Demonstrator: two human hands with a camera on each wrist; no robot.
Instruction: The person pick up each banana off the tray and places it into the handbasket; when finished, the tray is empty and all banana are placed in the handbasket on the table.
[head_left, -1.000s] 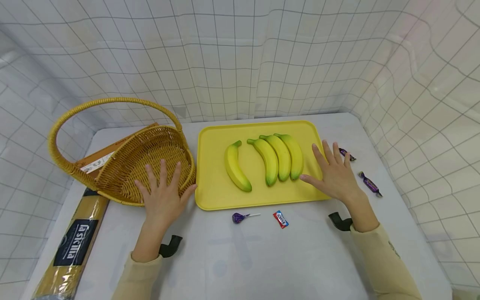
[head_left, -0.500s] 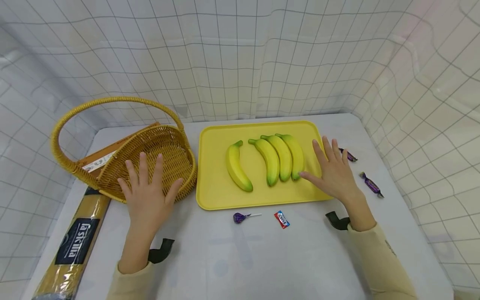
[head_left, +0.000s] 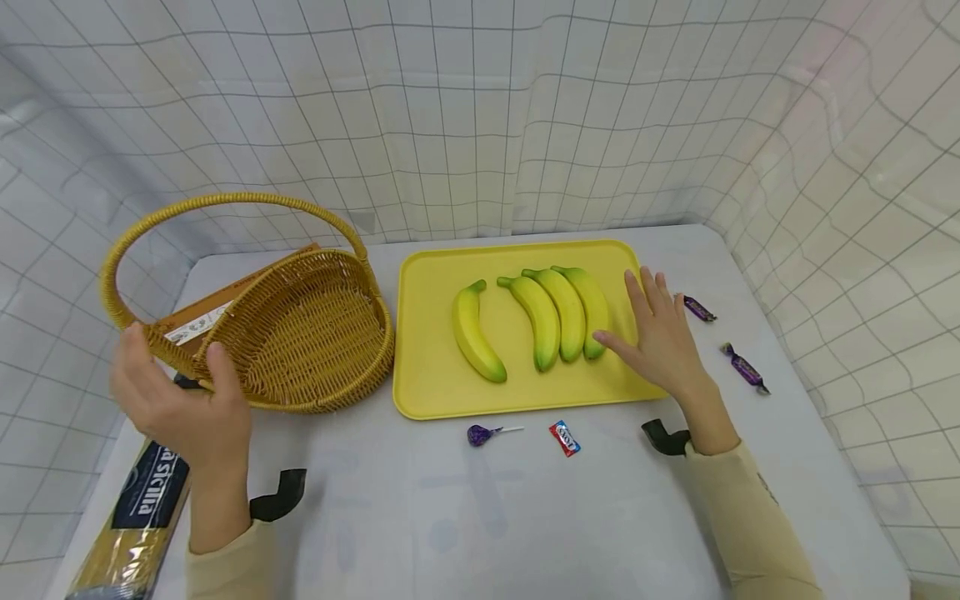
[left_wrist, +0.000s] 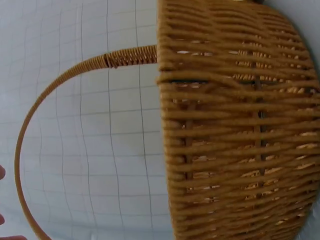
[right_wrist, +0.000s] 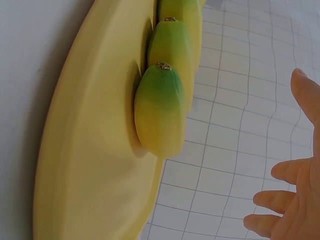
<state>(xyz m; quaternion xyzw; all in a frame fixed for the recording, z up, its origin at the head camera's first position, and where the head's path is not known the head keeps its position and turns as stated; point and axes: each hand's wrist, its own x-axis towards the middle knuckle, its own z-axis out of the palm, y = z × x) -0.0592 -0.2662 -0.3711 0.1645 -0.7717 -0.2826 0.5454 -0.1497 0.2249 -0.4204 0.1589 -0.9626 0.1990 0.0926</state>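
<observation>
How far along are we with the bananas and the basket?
Nothing moved yet: all four bananas lie on the yellow tray and the wicker basket holds nothing. In hand: the left hand is at the basket's near rim, the right hand open beside the rightmost banana. Left: everything.

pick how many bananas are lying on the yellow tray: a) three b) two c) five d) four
d: four bananas lie on the yellow tray, one set apart on the left side and three packed side by side, with the right hand resting open beside the rightmost one.
</observation>
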